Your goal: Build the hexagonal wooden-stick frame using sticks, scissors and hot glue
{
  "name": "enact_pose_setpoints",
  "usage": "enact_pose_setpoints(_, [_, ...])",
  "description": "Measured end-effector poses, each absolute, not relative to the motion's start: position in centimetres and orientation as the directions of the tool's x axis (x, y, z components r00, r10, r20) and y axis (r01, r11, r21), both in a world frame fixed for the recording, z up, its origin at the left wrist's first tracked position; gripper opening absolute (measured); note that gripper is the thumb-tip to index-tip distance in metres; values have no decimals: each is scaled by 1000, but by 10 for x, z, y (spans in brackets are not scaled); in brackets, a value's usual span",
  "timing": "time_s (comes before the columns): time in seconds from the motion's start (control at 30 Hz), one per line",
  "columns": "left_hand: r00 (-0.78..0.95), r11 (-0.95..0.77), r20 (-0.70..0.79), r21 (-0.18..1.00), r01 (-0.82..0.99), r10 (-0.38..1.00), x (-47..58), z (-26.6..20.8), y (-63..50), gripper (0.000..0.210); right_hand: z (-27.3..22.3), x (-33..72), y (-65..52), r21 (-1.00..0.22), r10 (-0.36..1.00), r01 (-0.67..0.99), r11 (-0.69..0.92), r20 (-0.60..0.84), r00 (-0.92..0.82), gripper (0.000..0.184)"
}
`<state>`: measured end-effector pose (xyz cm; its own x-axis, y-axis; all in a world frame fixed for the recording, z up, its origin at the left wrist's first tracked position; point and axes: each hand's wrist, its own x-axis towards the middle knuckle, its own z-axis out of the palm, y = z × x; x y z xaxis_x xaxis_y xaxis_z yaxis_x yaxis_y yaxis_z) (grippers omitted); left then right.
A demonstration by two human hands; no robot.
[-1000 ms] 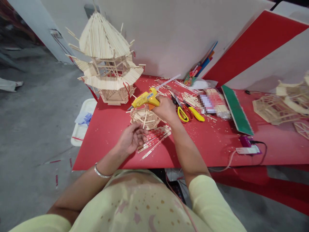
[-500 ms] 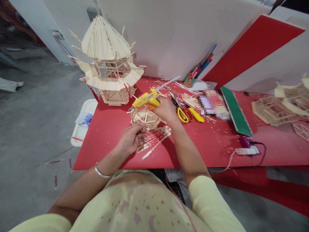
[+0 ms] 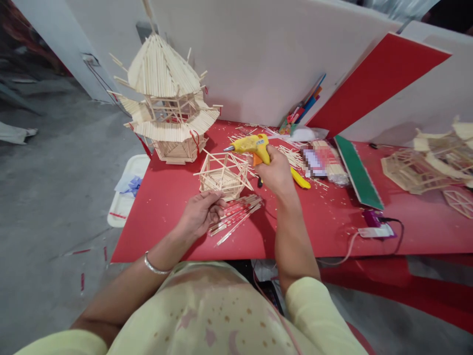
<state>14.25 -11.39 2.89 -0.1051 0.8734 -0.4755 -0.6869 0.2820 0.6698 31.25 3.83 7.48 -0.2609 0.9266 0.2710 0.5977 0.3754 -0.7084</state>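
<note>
My right hand (image 3: pixel 275 170) is wrapped around the handle of a yellow hot glue gun (image 3: pixel 251 144), its nozzle pointing left above the far side of a small six-sided frame of thin wooden sticks (image 3: pixel 225 182). The frame sits on the red tabletop, with open uprights and a slatted base. At its near edge my left hand (image 3: pixel 201 212) is closed, thumb and forefinger pinched against the frame; the exact contact is partly hidden. Clear-and-red wrapped strips (image 3: pixel 236 217) lie just right of my left fingers.
A tall stick pagoda (image 3: pixel 166 108) stands at the back left. Loose sticks (image 3: pixel 291 157), a yellow-handled tool (image 3: pixel 300 178) and a green board (image 3: pixel 358 170) lie to the right. Farther right are another stick model (image 3: pixel 417 167) and a power adapter (image 3: pixel 373 217) with cables.
My right hand has drawn the glue gun to the right and slightly up, away from the frame's left side, uncovering the frame's top. My left hand stays nearly in place.
</note>
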Motion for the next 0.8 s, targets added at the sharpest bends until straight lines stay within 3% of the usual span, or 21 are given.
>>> enact_pose_setpoints(0.17, [-96,262,-436,687,-678,895,141,29,-118,16,70,334,13,-700,936,622,352,249,-249,42])
enact_pose_setpoints(0.3, [-76,239,-393,689,-684,917,138,25,-121,23,67,339,-1,-649,919,662,375,353,-175,52])
enact_pose_setpoints(0.57, [-70,196,-334,696,-691,940,136,19,-121,30,70,336,-9,-624,865,639,450,482,-138,33])
enact_pose_setpoints(0.8, [-104,169,-338,686,-708,935,135,17,-121,46,67,333,-9,-439,829,792,424,541,-144,27])
